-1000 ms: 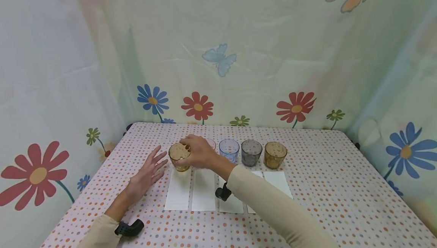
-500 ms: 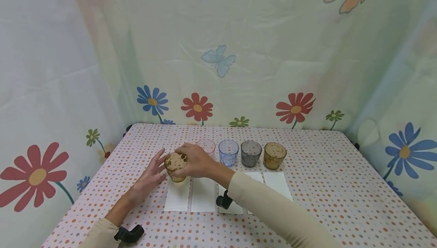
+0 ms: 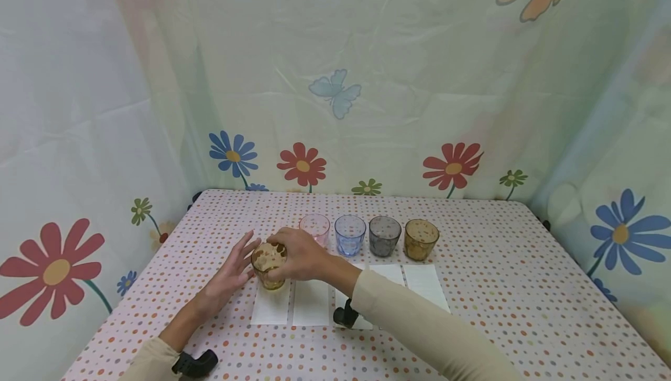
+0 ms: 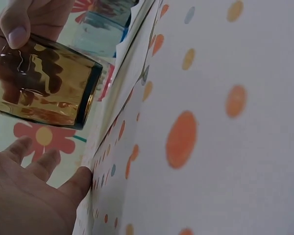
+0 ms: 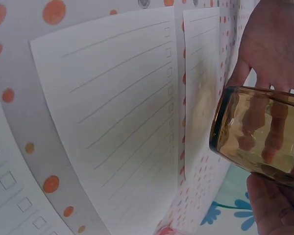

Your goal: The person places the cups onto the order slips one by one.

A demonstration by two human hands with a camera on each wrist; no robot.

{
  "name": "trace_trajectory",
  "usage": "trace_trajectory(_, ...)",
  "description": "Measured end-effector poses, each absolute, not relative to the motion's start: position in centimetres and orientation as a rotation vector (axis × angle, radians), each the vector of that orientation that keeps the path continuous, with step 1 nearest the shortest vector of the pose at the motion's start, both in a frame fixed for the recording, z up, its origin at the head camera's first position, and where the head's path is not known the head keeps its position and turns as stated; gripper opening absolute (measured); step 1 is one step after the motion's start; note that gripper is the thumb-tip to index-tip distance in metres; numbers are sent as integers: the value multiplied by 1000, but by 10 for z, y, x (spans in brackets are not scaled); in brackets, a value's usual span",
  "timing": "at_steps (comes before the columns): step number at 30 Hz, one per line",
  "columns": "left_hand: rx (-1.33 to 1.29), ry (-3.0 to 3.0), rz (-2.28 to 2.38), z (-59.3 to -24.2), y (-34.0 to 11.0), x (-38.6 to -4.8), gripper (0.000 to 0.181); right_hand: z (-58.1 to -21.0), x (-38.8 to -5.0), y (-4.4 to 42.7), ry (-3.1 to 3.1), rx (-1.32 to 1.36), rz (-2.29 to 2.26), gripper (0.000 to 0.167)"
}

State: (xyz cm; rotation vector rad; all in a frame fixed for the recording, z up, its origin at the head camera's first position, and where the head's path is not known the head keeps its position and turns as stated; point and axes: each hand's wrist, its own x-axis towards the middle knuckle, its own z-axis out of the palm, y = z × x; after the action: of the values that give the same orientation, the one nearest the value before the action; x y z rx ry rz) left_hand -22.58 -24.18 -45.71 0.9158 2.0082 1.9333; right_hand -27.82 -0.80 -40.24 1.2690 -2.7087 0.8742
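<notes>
Shifted down the frame, an amber tumbler [image 3: 266, 258] left of centre is gripped by the right hand [image 3: 305, 256]; the left hand [image 3: 226, 277], loosely spread, is just beside it.

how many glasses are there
5: one amber glass in the right hand's grip; behind the paper strips, left to right: pink glass, blue glass, grey glass and brown glass.

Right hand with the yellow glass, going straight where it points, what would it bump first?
Probably the left hand, just past the yellow glass the right hand holds; depth is unclear.
</notes>
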Motion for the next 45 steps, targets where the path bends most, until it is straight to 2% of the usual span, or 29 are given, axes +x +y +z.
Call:
trace_trajectory(28,914,2021,1870,-461,-242,-222,80,-415,-274,-4,-2685,1364,915,65)
trace_trajectory(45,948,2085,1879,-458,-238,-222,89,-410,-271,2,-2820,1378,967,87)
